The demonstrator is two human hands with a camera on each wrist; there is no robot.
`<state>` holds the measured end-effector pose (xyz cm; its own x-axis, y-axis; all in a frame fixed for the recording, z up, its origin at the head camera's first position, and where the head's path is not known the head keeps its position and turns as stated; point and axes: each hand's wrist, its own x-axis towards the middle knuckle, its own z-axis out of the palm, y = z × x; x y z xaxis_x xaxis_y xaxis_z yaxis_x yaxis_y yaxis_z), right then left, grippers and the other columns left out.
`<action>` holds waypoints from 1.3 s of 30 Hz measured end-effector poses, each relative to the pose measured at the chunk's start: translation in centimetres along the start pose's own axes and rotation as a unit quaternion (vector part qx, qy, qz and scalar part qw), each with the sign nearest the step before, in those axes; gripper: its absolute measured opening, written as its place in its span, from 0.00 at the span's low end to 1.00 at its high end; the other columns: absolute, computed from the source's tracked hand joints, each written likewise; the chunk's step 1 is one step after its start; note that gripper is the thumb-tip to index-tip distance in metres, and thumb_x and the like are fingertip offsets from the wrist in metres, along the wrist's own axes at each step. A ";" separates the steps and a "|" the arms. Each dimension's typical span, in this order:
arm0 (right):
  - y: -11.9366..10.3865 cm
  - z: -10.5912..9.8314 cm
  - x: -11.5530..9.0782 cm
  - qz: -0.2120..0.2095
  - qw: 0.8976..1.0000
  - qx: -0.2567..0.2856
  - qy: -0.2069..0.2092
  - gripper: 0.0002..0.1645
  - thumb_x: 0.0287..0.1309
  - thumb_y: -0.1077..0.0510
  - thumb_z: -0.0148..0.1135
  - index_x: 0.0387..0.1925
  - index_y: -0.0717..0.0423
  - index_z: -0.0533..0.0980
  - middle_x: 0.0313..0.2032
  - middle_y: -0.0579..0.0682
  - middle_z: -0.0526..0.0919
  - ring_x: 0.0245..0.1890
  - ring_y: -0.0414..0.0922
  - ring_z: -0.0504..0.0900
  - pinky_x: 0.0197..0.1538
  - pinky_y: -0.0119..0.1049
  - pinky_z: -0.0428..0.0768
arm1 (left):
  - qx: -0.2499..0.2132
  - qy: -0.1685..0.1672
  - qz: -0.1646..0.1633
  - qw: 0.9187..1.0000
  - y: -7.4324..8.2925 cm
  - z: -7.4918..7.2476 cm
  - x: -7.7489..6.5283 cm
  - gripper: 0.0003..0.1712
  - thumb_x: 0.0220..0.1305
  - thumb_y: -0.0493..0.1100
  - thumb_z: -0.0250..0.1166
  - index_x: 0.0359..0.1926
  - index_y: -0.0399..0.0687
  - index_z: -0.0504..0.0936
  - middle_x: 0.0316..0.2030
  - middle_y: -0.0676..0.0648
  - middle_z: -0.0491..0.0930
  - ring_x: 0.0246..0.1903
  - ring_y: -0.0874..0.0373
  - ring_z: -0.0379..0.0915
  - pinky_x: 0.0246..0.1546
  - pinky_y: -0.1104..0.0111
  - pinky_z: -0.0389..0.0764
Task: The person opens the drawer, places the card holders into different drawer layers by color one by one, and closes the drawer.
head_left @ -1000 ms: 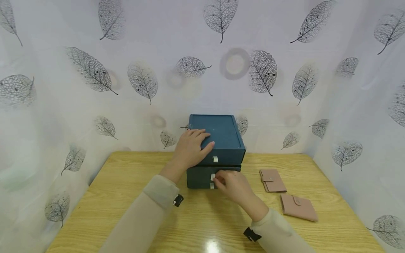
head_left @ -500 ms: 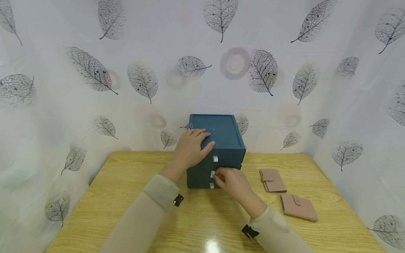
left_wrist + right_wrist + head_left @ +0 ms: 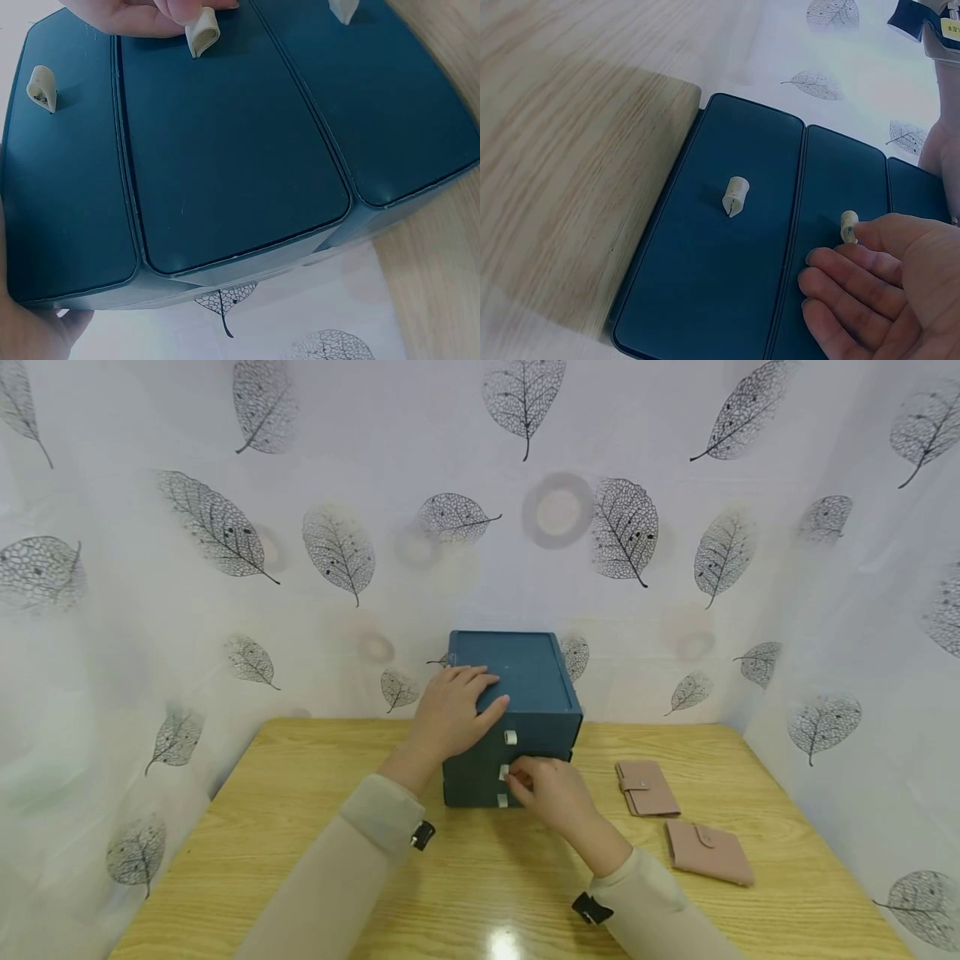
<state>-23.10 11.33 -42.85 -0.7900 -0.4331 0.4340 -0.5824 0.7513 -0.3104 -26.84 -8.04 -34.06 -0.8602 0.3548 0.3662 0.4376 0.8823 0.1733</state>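
Note:
A dark blue box with three stacked drawers (image 3: pixel 517 670) stands on the table, each drawer front bearing a small white loop pull tab. My left hand (image 3: pixel 448 710) rests on the top's left front edge, fingers laid across it. Thumb and forefinger of my right hand (image 3: pixel 555 793) pinch the middle drawer's pull tab (image 3: pixel 849 226); its other fingers lie against the drawer front in the right wrist view. The top pull tab (image 3: pixel 43 88) and the bottom pull tab (image 3: pixel 736 196) are untouched. All three fronts sit about flush in the left wrist view.
Two pink wallets with snap straps lie on the wooden table (image 3: pixel 315 827) to the right, one wallet (image 3: pixel 647 788) behind the other wallet (image 3: pixel 708 852). A white curtain (image 3: pixel 420 577) printed with leaves hangs close behind the box and along both sides.
The middle drawer, slightly out a second ago with a dark gap above it, has slid back in. My right hand moved a little away from me with its tab. The left hand stayed.

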 end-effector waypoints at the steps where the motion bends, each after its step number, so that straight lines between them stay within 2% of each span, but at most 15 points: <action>1: 0.0 0.0 0.0 0.000 1.000 0.000 0.000 0.05 0.61 0.54 0.70 0.31 0.49 0.84 0.28 0.42 0.86 0.27 0.37 0.83 0.30 0.32 0.82 | 0.001 0.000 0.000 1.000 0.0 0.0 0.0 0.32 0.75 0.65 0.47 0.70 0.54 0.73 0.71 0.48 0.67 0.71 0.48 0.59 0.74 0.52 0.54; 17: 0.2 0.1 -0.4 -0.014 1.000 -0.007 0.000 0.05 0.62 0.53 0.69 0.31 0.48 0.85 0.27 0.41 0.86 0.26 0.36 0.83 0.29 0.31 0.81 | 0.003 -0.002 0.001 1.000 -0.1 0.2 0.1 0.33 0.75 0.65 0.47 0.70 0.54 0.73 0.71 0.48 0.67 0.71 0.48 0.59 0.74 0.53 0.55; 24: 0.3 0.0 -0.8 -0.004 0.999 0.010 -0.040 0.06 0.63 0.53 0.68 0.32 0.50 0.85 0.26 0.41 0.85 0.24 0.35 0.82 0.28 0.30 0.80 | 0.002 0.003 0.002 1.000 -0.2 0.2 0.1 0.33 0.75 0.66 0.47 0.70 0.55 0.73 0.71 0.49 0.67 0.71 0.48 0.59 0.74 0.52 0.55; 30: 0.9 0.8 -0.9 0.012 0.996 0.020 -0.085 0.06 0.63 0.54 0.68 0.32 0.50 0.85 0.25 0.41 0.84 0.24 0.35 0.80 0.29 0.30 0.80 | 0.002 0.008 0.005 1.000 -0.3 0.3 0.1 0.33 0.75 0.66 0.47 0.69 0.55 0.73 0.70 0.49 0.68 0.71 0.48 0.60 0.73 0.53 0.56; 39: 1.1 2.0 -1.0 0.023 0.993 0.003 -0.119 0.09 0.63 0.55 0.67 0.28 0.49 0.86 0.22 0.40 0.82 0.21 0.36 0.78 0.28 0.34 0.79 | 0.002 0.001 -0.001 1.000 -0.3 0.3 0.2 0.33 0.75 0.66 0.47 0.70 0.55 0.72 0.71 0.49 0.67 0.71 0.49 0.59 0.74 0.53 0.55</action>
<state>-23.38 11.55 -45.32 -0.8386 -0.5037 0.2075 -0.5447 0.7703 -0.3316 -27.18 -8.14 -34.29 -0.8612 0.3519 0.3667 0.4339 0.8848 0.1700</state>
